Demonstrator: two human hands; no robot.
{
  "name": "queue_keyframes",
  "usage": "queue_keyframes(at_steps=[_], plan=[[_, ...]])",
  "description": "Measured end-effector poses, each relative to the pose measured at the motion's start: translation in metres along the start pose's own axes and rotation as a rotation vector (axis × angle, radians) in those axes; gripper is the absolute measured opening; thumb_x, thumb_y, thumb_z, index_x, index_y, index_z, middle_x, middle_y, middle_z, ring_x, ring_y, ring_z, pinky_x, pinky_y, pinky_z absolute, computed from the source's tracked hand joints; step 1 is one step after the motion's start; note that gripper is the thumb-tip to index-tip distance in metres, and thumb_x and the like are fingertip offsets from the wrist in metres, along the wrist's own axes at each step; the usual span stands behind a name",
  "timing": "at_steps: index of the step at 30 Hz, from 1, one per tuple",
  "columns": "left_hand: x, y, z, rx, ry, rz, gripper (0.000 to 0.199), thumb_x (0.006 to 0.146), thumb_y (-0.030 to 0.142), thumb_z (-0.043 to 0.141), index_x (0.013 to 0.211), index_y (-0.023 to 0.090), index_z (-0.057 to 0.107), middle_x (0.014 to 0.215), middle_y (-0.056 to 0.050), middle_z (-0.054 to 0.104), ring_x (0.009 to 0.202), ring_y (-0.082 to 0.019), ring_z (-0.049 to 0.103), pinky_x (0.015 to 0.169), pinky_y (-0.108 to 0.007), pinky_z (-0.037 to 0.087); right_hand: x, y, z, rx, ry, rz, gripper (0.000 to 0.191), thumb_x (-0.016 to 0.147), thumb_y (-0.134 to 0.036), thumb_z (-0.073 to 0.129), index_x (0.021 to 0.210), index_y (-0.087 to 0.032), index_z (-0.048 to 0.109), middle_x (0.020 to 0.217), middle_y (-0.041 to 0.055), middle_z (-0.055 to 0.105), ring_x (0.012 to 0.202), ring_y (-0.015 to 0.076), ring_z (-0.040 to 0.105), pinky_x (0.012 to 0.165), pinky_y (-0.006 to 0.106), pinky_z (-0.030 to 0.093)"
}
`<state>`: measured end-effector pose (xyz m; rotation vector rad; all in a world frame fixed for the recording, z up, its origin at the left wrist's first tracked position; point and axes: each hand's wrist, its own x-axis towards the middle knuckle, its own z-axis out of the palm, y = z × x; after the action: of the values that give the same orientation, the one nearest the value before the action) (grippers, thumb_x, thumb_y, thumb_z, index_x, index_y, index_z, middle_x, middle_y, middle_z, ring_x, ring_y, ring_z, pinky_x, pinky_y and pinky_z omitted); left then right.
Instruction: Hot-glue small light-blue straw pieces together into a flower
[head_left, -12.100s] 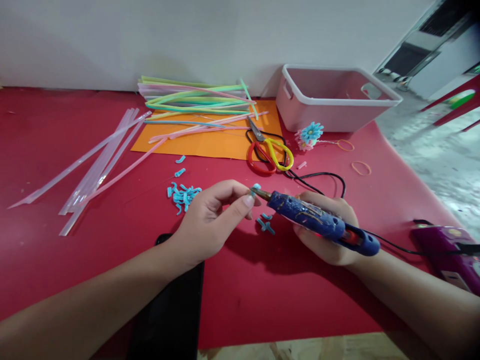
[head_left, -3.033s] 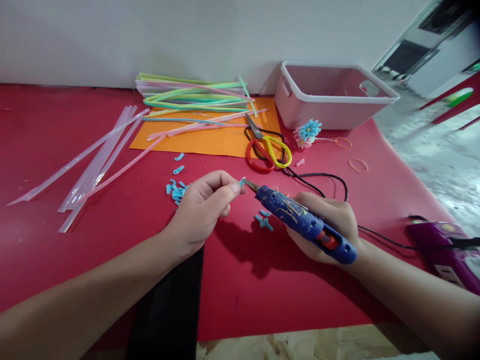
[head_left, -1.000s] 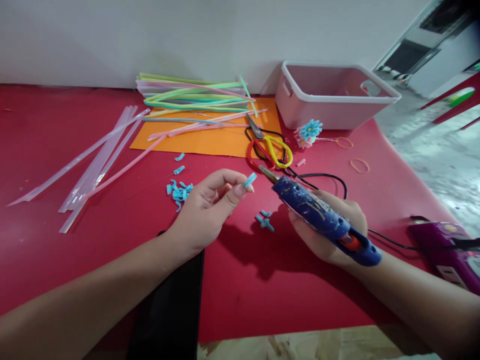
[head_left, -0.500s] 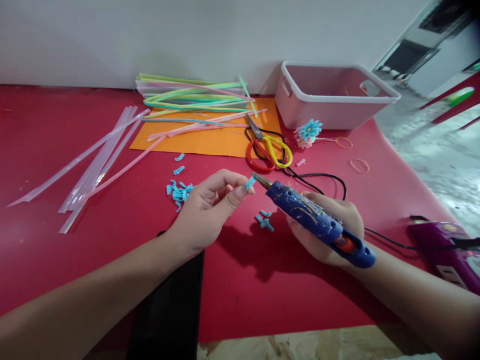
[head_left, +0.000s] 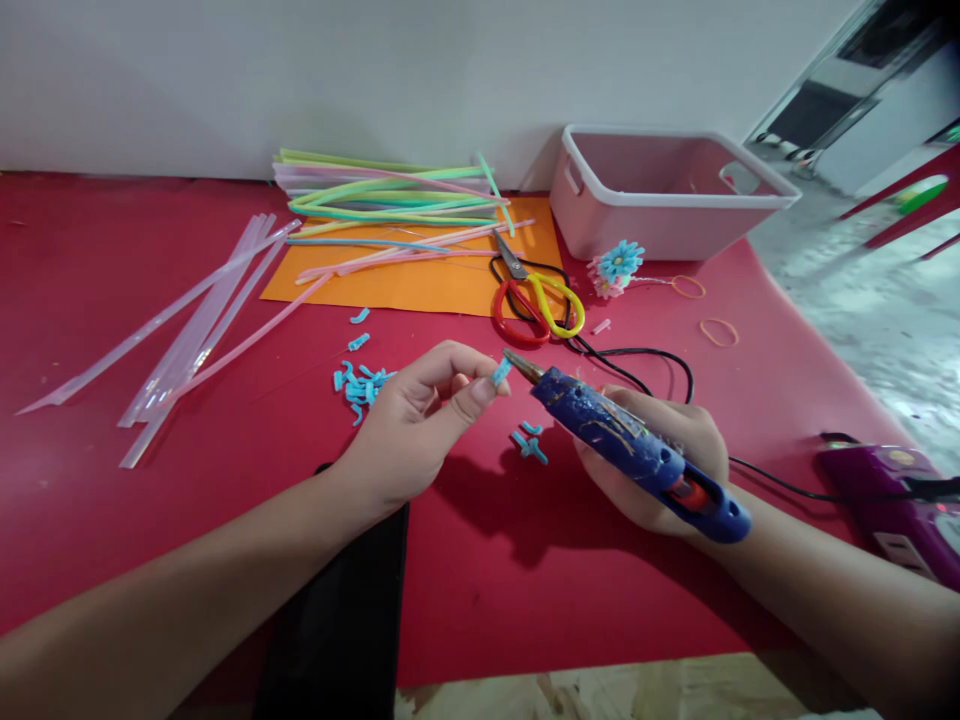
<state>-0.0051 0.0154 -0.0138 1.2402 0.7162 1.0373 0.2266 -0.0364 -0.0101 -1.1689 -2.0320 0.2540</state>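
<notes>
Between thumb and fingertips, my left hand pinches a small light-blue piece. My right hand is wrapped round a blue glue gun, whose metal nozzle points left and lies at the top of the pinched piece. Whether nozzle and piece touch is too fine to tell. Just left of my left hand is a pile of short blue pieces. A few more blue pieces lie on the red table below the glue gun's front.
Scissors and coloured strips lie on orange paper. Clear strips are at left. A pink bin, a fuzzy flower, a purple power box and the gun's cable are at right; a black device is in front.
The glue gun's nozzle has shifted very slightly left against the blue piece. My left hand has barely moved and still holds the piece.
</notes>
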Motion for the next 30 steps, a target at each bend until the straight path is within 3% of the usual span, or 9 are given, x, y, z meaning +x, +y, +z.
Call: queue_keyframes(at_steps=[6, 11, 20, 30], plan=[[-0.0005, -0.0003, -0.0015, 0.039, 0.016, 0.006, 0.013, 0.092, 0.038, 0.072, 0.089, 0.026, 0.07, 0.079, 0.003, 0.056, 0.061, -0.009, 0.042, 0.054, -0.023, 0.033, 0.0011, -0.0003, -0.0005, -0.019, -0.002, -0.012, 0.012, 0.084, -0.018, 0.064, 0.089, -0.026, 0.056, 0.062, -0.0051, 0.058, 0.041, 0.01, 0.047, 0.042, 0.025, 0.038], [0.0002, 0.0006, -0.0026, 0.079, -0.008, 0.017, 0.017, 0.092, 0.041, 0.071, 0.088, 0.024, 0.069, 0.088, 0.0, 0.062, 0.063, -0.01, 0.043, 0.056, -0.025, 0.036, 0.0011, -0.0015, -0.0002, -0.016, -0.002, -0.007, 0.013, 0.086, -0.017, 0.063, 0.089, -0.027, 0.056, 0.063, -0.0042, 0.061, 0.043, 0.0117, 0.055, 0.043, 0.025, 0.04], [0.0003, 0.0011, -0.0026, 0.055, -0.033, 0.016, 0.015, 0.093, 0.038, 0.07, 0.087, 0.024, 0.067, 0.086, 0.0, 0.059, 0.066, -0.011, 0.045, 0.06, -0.025, 0.038, 0.0024, -0.0029, -0.0003, -0.041, 0.037, -0.007, 0.014, 0.084, -0.017, 0.065, 0.083, -0.026, 0.055, 0.059, -0.0052, 0.059, 0.043, 0.0117, 0.054, 0.043, 0.024, 0.04], [0.0016, 0.0008, -0.0019, 0.055, -0.031, 0.079, 0.012, 0.093, 0.033, 0.071, 0.086, 0.024, 0.068, 0.094, -0.001, 0.059, 0.079, -0.013, 0.051, 0.069, -0.026, 0.043, 0.0035, -0.0016, -0.0004, 0.006, -0.004, -0.058, 0.017, 0.083, -0.011, 0.065, 0.087, -0.024, 0.056, 0.06, -0.0074, 0.052, 0.04, 0.007, 0.036, 0.041, 0.021, 0.034]])
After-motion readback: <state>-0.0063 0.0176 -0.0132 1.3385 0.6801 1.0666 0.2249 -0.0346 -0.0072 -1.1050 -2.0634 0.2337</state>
